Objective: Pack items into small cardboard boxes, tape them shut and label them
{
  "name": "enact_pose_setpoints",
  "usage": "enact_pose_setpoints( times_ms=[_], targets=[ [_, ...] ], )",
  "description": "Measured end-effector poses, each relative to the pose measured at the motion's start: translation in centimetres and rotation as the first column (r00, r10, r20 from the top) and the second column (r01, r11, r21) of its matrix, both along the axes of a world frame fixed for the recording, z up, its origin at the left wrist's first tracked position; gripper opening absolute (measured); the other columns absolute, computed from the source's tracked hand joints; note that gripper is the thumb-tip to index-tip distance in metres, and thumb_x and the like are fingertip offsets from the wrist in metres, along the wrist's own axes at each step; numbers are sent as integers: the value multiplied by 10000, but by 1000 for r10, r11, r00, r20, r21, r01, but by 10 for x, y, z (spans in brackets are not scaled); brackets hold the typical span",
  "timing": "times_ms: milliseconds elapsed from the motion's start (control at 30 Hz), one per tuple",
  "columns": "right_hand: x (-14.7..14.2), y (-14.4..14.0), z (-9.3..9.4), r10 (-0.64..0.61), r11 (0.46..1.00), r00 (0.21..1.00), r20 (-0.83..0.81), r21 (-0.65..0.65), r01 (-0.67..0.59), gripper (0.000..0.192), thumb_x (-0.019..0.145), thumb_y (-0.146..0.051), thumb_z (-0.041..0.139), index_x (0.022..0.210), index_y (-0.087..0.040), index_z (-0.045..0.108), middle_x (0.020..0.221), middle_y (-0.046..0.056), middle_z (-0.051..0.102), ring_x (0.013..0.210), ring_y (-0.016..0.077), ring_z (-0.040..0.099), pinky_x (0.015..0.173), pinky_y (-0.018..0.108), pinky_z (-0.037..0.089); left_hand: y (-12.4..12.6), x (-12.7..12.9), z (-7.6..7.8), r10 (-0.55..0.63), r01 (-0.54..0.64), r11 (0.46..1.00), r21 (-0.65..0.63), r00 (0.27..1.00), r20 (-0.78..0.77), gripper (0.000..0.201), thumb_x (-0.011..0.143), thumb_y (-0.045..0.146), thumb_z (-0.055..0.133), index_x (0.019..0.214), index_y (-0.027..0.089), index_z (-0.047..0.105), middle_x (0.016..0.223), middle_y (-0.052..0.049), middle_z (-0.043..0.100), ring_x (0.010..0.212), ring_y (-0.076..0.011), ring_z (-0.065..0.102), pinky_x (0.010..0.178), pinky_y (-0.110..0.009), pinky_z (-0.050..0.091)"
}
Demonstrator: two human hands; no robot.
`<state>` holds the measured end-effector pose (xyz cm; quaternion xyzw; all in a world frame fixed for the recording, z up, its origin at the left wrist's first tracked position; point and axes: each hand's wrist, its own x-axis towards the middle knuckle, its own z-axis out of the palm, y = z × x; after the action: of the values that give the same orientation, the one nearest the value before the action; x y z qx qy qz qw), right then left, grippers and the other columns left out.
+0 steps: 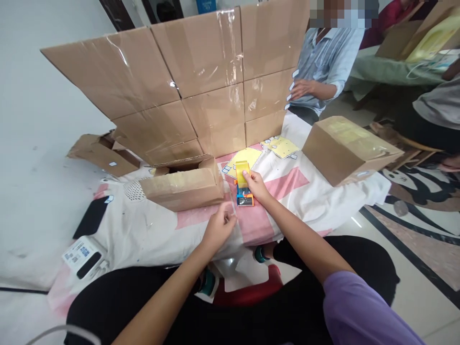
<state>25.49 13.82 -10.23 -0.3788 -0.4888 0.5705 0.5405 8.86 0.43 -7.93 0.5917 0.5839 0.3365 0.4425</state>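
The right hand [254,184] pinches a yellow card [242,173] upright on the toy truck [245,197] on the cloth [287,191], not yet let go, while the left hand [220,226] pinches a clear strip [233,207] beside it.

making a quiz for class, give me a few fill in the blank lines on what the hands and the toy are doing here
1. The right hand holds the ____ part of the toy.
2. The toy stands on a white and ____ cloth.
3. The left hand pinches a small clear piece, beside a ____ box.
4. Behind the toy rises a wall of taped ____.

Missing words: yellow; pink; cardboard; cardboard
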Motion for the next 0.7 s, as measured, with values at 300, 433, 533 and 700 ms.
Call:
enact_pose_setpoints(
  times_ms=[300, 433, 533, 700],
  targets=[
    [6, -4, 4, 81, 996, 997, 4, 39, -81, 443, 783, -618, 713, 920, -199, 666, 807, 27, 735, 744, 208, 695, 695, 319, 551, 44, 24, -8, 2, 9, 998, -55, 981, 195, 607, 768, 418, 743, 1311, 162, 656, 511, 57, 552, 474, -142, 508, 533, -260, 393],
    [5, -5, 2, 69, 996, 997, 43, 48, -71, 470, 774, -665, 735, 806, -202, 661, 719, 17, 690, 663, 197, 645, 632, 317, 519, 50, 22, -4, 59, -32, 995, -100, 956, 288, 528, 748, 511, 742, 1128, 145, 743, 456, 70, 475, 422, -100, 407, 484, -238, 315],
    [5, -5, -1, 13, 999, 998, 63, 37, -15, 556, 774, -769, 669, 752, -213, 642, 687, 26, 673, 658, 216, 636, 616, 337, 518, 54, 20, 3, 122, -93, 991, -98, 929, 349, 404, 736, 498, 747, 961, 164, 777, 561, 21, 590, 519, -113, 503, 536, -242, 372],
    [1, -11, 4, -84, 996, 990, 111, 33, 81, 679, 822, -866, 471, 701, -215, 622, 672, 52, 675, 664, 225, 618, 598, 348, 513, 50, 19, 14, 158, -135, 987, -84, 889, 431, 257, 640, 396, 822, 744, 177, 736, 869, -66, 763, 857, -206, 676, 752, -285, 499]
  ],
)
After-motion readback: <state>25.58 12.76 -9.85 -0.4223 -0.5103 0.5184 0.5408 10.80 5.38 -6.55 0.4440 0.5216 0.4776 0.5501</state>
